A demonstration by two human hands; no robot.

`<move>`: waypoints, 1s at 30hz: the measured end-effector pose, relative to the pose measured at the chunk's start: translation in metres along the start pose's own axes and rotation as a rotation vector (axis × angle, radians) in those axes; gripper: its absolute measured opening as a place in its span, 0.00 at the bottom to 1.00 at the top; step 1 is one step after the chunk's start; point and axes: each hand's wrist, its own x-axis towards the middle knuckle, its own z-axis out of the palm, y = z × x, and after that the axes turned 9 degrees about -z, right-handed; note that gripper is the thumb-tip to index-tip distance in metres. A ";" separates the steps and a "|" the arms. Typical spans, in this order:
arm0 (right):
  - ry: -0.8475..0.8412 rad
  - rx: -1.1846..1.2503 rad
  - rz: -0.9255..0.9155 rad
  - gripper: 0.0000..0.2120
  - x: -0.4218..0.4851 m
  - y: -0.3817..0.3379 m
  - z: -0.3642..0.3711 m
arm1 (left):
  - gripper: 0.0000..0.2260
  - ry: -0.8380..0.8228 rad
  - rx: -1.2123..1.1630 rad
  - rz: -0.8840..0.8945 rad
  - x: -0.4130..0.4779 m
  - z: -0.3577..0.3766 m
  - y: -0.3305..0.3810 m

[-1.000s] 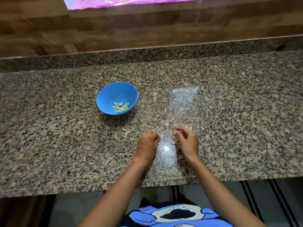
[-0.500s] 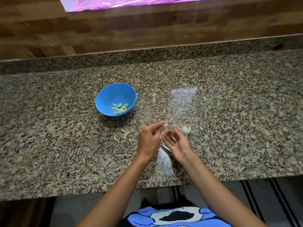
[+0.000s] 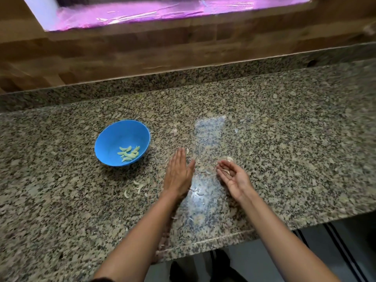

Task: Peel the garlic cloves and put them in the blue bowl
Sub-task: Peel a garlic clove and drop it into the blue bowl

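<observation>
The round blue plastic bowl (image 3: pixel 122 142) sits on the speckled granite countertop (image 3: pixel 284 139) left of both hands, holding pale green peeled garlic cloves (image 3: pixel 129 153) that lie at mixed angles. The left hand (image 3: pixel 178 171) is flat with fingers straight, pointing away; the right hand (image 3: pixel 234 177) is palm-up, loosely cupped around a small whitish garlic piece (image 3: pixel 225 171) lying roughly across its fingers. Half a second ago the hands touched; now they are apart.

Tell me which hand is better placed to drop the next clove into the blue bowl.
Probably the right hand: it lies palm up, cupping what looks like a clove. The left hand is flat and holds nothing, though nearer the blue bowl.
</observation>
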 end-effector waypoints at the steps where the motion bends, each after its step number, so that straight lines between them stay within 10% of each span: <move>1: 0.007 0.005 -0.001 0.10 0.004 -0.003 -0.002 | 0.27 -0.025 0.012 0.041 0.014 -0.003 0.004; 9: 0.022 0.052 0.026 0.10 0.002 -0.002 -0.012 | 0.24 -0.286 0.000 0.467 -0.002 -0.016 0.002; 14: 0.022 0.084 0.061 0.11 -0.018 0.013 -0.018 | 0.22 -0.236 -0.401 0.233 -0.062 -0.025 -0.026; 23: 0.113 0.070 -0.051 0.10 -0.040 0.020 -0.029 | 0.40 -0.105 0.139 0.181 -0.099 0.002 -0.026; 30: 0.237 0.134 -0.089 0.10 -0.049 0.012 -0.040 | 0.26 -0.254 0.210 0.544 -0.047 0.010 0.037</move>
